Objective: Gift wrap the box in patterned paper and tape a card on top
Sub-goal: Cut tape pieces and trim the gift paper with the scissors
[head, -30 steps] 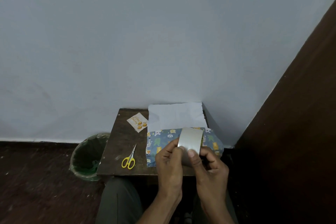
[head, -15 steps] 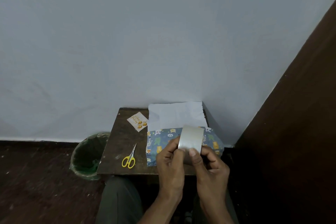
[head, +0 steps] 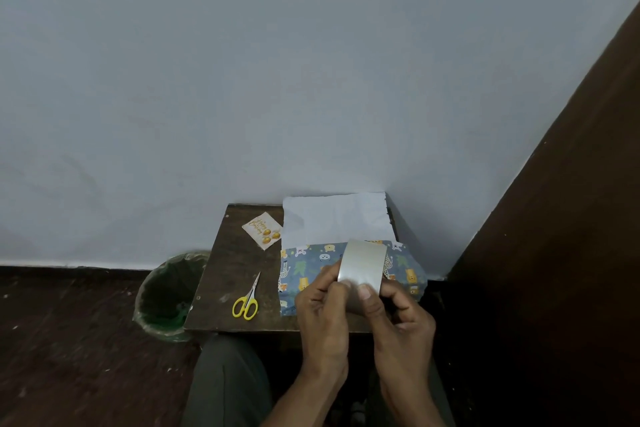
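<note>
Tape roll [head: 363, 263] gripped by curled left hand [head: 323, 308] and right hand [head: 398, 315].

One camera is sitting on the person's head, looking forward and down with a wide angle. It is taking in a great deal of the pale wall [head: 277, 62] ahead, while the small dark table [head: 228, 274] is lying low in the frame, near the person's knees. The hands are appearing at the bottom edge, closest to the lens. No second view is sharing the scene.
</note>
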